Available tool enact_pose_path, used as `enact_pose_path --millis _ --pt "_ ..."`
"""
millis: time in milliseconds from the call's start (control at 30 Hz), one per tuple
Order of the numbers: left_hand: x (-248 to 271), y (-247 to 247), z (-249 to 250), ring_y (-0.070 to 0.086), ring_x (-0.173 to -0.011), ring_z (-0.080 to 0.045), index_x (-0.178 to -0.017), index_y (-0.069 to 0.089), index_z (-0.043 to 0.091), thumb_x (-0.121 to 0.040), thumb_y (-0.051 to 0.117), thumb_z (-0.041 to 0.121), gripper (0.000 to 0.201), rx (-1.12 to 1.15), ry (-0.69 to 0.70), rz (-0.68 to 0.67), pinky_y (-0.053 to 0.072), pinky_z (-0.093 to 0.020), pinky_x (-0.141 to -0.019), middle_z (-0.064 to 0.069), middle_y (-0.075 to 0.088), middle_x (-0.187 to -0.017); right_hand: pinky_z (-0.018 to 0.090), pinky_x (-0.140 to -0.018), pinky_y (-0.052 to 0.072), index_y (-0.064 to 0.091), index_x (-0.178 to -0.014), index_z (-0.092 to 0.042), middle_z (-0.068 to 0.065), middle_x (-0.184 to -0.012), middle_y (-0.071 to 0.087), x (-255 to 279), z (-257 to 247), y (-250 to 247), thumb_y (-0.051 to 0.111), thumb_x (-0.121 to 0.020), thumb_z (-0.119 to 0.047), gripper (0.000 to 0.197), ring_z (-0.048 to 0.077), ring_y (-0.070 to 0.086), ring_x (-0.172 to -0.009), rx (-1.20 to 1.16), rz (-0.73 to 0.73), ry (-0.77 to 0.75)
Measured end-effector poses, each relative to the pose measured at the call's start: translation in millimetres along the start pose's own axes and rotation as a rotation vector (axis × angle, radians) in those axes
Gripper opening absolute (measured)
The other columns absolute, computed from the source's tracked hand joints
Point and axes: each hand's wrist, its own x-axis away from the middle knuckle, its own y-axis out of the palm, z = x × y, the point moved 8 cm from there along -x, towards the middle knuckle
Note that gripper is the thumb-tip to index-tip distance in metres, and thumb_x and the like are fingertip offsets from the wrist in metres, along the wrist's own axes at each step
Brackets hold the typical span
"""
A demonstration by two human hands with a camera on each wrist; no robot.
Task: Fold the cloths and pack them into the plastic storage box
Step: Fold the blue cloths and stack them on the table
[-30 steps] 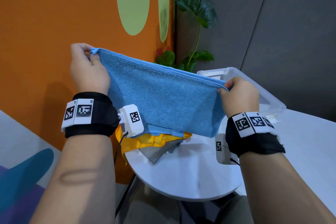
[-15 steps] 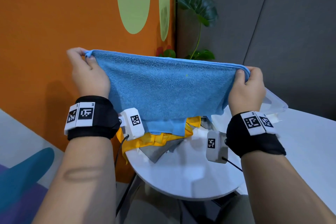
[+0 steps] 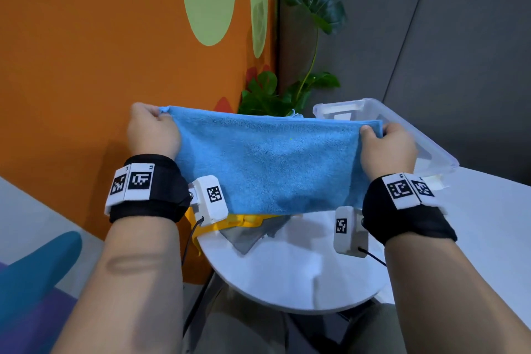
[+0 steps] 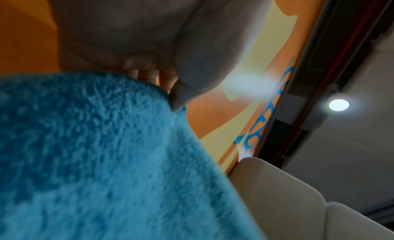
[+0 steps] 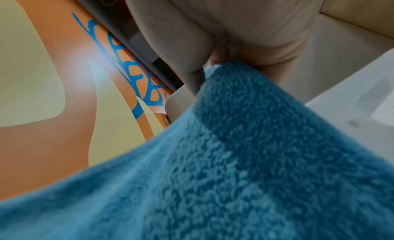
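An orange wall [image 3: 100,52] with pale green shapes fills the left of the head view and meets a grey wall [image 3: 445,37] at a corner where a leafy plant [image 3: 310,6] stands. Below them a round white table [image 3: 287,273] carries the clear plastic storage box [image 3: 425,149] at its far right. A blue cloth [image 3: 267,164] hangs stretched in the air above the table, in front of the box's left part and hiding most of a yellow cloth [image 3: 244,220] and a grey cloth [image 3: 250,236] lying on the tabletop beneath it. The left hand [image 3: 152,132] pinches the blue cloth's upper left corner; the right hand [image 3: 388,146] grips its upper right corner, thumb on the near side.
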Motion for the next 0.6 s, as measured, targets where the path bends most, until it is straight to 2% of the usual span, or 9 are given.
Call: enact_pose_path --millis 167,233,267,333,400,467,533,600 --pt "21 29 15 0.048 -0.088 -0.019 -0.110 0.056 0.014 -0.093 0.045 0.017 0.021 -0.018 0.001 -0.149 0.034 -0.026 -0.071 0.000 0.053 -0.107 0.029 -0.065 0.028 0.035 -0.064 -0.014 0.000 -0.063 0.040 12 -15 18 0.045 -0.095 -0.024 0.034 0.026 0.042 -0.073 0.031 -0.149 0.027" --pt "33 46 25 0.051 -0.082 -0.019 -0.098 0.057 0.018 -0.090 0.049 0.020 0.012 0.040 0.033 -0.235 0.039 -0.028 -0.068 -0.001 0.058 -0.103 0.029 -0.065 0.031 0.038 -0.064 -0.013 0.001 -0.064 0.041 21 -26 27 0.045 -0.094 -0.024 0.033 0.026 0.043 -0.073 0.020 -0.224 0.019" --pt "39 54 31 0.054 -0.078 -0.021 -0.090 0.056 0.021 -0.087 0.052 0.021 0.005 0.084 0.046 -0.278 0.044 -0.031 -0.066 -0.003 0.061 -0.100 0.031 -0.066 0.037 0.042 -0.067 -0.011 0.002 -0.065 0.043 27 -33 32 0.046 -0.092 -0.024 0.029 0.027 0.045 -0.074 0.007 -0.257 0.007" --pt "55 67 43 0.057 -0.069 -0.022 -0.082 0.055 0.021 -0.084 0.057 0.022 0.004 0.135 0.067 -0.363 0.052 -0.038 -0.063 -0.005 0.064 -0.087 0.045 -0.074 0.052 0.049 -0.072 -0.009 0.009 -0.069 0.048 37 -43 43 0.048 -0.086 -0.027 0.023 0.028 0.051 -0.072 -0.060 -0.318 -0.013" --pt "71 77 53 0.062 -0.065 -0.024 -0.083 0.058 0.016 -0.084 0.062 0.019 0.005 0.166 0.079 -0.451 0.057 -0.040 -0.060 -0.008 0.065 -0.083 0.057 -0.070 0.054 0.050 -0.071 -0.011 0.015 -0.069 0.051 47 -51 52 0.049 -0.076 -0.030 0.019 0.029 0.060 -0.065 -0.141 -0.378 -0.023" --pt "84 85 61 0.068 -0.071 -0.031 -0.083 0.059 0.013 -0.083 0.067 0.015 0.008 0.202 0.079 -0.541 0.060 -0.046 -0.060 -0.015 0.068 -0.088 0.058 -0.065 0.054 0.052 -0.073 -0.011 0.017 -0.069 0.051 55 -57 60 0.051 -0.074 -0.028 0.017 0.031 0.068 -0.062 -0.218 -0.444 -0.018" --pt "96 90 68 0.071 -0.073 -0.033 -0.085 0.058 0.010 -0.084 0.069 0.014 0.011 0.217 0.083 -0.614 0.060 -0.047 -0.060 -0.018 0.069 -0.087 0.058 -0.066 0.055 0.051 -0.071 -0.003 0.024 -0.070 0.051 60 -63 66 0.054 -0.078 -0.029 0.027 0.030 0.069 -0.062 -0.244 -0.473 -0.037" --pt "102 93 70 0.071 -0.068 -0.029 -0.091 0.059 0.006 -0.085 0.069 0.014 0.014 0.214 0.081 -0.655 0.060 -0.046 -0.061 -0.017 0.069 -0.081 0.059 -0.066 0.054 0.049 -0.071 0.006 0.031 -0.077 0.055 63 -67 70 0.054 -0.077 -0.034 0.040 0.036 0.067 -0.067 -0.235 -0.476 -0.087"
